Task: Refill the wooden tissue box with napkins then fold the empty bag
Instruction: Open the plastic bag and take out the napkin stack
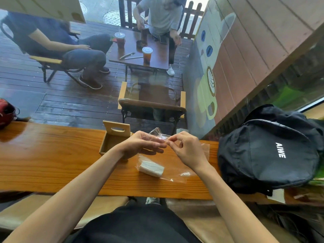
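Both hands work the mouth of a clear plastic bag (158,135) above the polished wooden counter (52,155).
Right hand (185,149) pinches the bag's edge between thumb and forefinger; left hand (142,144) lies flatter, fingers extended beneath the film, grip uncertain. White stack of napkins (151,168) sits in the bag below the hands, toward the body. Open, seemingly empty wooden tissue box (114,140) stands just left of the left hand. Risk: thin film may slip or tear under uneven pull, spilling napkins.
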